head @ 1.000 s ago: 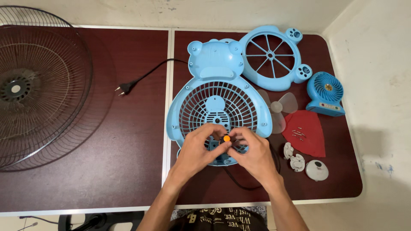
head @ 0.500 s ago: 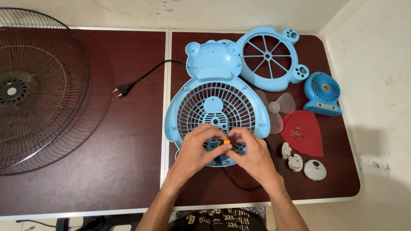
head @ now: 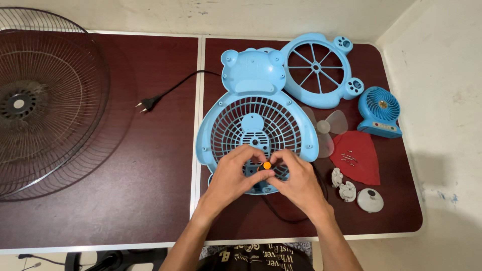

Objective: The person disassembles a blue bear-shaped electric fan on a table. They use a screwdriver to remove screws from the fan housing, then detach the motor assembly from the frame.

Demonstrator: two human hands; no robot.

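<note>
A bear-shaped fan housing [head: 256, 120] is lying mid-frame, both hands [head: 236, 175] resting on its lower edge. A wire guard [head: 45, 105] is sitting at far left, a plug [head: 145, 104] between them. A spoked cover [head: 319, 70] is lying upper right, a small fan [head: 380, 111] beyond it, screws [head: 349, 158] on a cloth [head: 357, 155] below.

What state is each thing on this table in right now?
Blue bear-shaped fan housing: lying flat, opened up.
Front grille: detached, lying beside it.
Clear blade: removed, on the table.
Plug: unplugged.
Screws: loose on red cloth.
Orange-tipped part: pinched between left hand and right hand.
Small blue fan: upright, assembled.
</note>
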